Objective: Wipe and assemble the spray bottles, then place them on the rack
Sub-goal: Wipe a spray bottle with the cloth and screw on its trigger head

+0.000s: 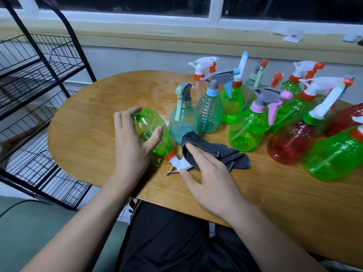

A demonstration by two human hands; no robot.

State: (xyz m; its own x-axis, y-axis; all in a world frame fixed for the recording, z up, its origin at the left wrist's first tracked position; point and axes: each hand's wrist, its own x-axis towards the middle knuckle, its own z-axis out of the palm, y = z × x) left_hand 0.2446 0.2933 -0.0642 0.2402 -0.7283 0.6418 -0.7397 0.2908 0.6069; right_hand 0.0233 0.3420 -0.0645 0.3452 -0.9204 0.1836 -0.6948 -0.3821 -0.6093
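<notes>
Since the rack point(29, 75) stands off the table's point(255, 193) left edge, on the left arm's side, any finished bottle will have to travel that way. The standing bottles point(247, 128) crowd the table's far and right part, all with spray heads on. The green bottle point(151, 130) in hand lies on its side near the front edge. Its long axis runs diagonally, base pointing away and left, neck pointing toward the person and right. The left hand point(131, 146) arches over its body with fingers spread apart. Blur hides whether it really bears down. The right hand point(208, 173) rests on the grey cloth point(225, 154) just beside the neck, fingers fairly straight with a fold lapping their tips. Its thumb reaches apart to touch the white trigger head point(181, 163) below the orange collar point(170, 154). I judge that the left hand is nearer the body to steady it, and the cloth hand is nearer the head end to wipe.
</notes>
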